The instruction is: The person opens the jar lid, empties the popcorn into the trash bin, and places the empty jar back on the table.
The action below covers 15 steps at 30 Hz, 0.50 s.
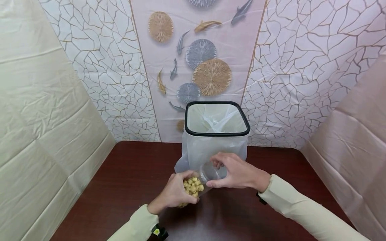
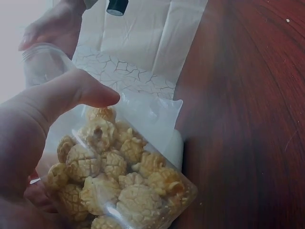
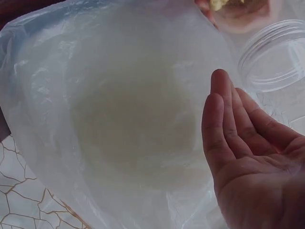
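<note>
A clear plastic jar [image 1: 205, 190] of caramel popcorn [image 1: 193, 186] lies tilted over the table, its mouth towards the upper right. My left hand [image 1: 175, 192] grips the jar round its body; in the left wrist view the popcorn [image 2: 112, 167] fills the lower part. Beside the mouth is my right hand [image 1: 236, 172], palm facing the jar and fingers loosely bent with nothing held. The right wrist view shows the bare threaded rim [image 3: 248, 62] close to that hand's fingers [image 3: 217, 129]. Whether the right thumb touches the rim, I cannot tell.
Right behind the hands stands a bin [image 1: 217, 134] with a black square rim and a whitish plastic liner [image 1: 199, 150]. The dark red-brown table [image 1: 135, 174] lies beneath. Patterned cloth [image 1: 286, 83] hangs at the back, with beige cloth [image 1: 45, 134] along both sides.
</note>
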### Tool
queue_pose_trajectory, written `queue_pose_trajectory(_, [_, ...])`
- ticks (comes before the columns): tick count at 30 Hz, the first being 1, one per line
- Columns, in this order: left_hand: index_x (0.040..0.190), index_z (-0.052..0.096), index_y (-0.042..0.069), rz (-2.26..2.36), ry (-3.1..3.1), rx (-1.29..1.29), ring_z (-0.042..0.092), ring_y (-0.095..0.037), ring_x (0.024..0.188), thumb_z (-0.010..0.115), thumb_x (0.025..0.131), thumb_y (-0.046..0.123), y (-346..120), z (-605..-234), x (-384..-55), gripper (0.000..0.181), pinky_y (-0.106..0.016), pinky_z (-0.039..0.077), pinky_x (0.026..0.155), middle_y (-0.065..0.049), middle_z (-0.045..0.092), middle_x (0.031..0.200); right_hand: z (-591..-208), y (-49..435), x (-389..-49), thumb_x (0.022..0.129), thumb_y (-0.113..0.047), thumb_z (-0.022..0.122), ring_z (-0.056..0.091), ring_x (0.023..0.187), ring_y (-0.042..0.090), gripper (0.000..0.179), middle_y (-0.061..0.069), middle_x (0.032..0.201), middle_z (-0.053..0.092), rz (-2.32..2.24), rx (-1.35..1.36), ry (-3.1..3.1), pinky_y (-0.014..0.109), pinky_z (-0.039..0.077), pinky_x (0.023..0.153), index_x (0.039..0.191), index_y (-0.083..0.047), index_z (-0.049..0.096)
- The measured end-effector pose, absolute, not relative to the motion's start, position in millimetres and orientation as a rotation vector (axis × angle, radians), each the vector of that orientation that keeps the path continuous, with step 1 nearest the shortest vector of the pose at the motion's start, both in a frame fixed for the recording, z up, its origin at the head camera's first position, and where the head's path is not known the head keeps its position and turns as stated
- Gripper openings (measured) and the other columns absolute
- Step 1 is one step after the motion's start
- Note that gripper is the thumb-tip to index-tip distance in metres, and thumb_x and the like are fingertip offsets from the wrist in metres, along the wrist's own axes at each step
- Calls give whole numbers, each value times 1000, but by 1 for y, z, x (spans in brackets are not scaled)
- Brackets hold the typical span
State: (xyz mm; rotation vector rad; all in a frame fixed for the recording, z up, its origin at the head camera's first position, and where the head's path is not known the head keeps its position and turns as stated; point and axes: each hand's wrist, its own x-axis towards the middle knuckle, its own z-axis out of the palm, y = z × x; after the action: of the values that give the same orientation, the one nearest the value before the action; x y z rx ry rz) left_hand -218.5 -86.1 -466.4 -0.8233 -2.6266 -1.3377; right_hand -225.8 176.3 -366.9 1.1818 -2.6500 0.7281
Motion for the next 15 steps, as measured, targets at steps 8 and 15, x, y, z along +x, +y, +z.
queue_pose_trajectory(8, [121,72,28,-1344,-2644,-823,66,-2,85,96,60,23,-85,-465,-218,66,-21,56,77,13,75,101,-365,176,-226,81,-51,86,67,93,10,58,-4,104,70,713,1238,-2627,32,60,83,120,-10,69])
queue_pose_trajectory(15, [123,73,25,-1363,-2653,-824,67,-2,87,96,60,23,-85,-466,-217,67,-21,56,79,13,76,103,-361,179,-224,78,-42,89,65,104,10,66,-4,115,68,671,1344,-2611,30,58,90,131,-12,64])
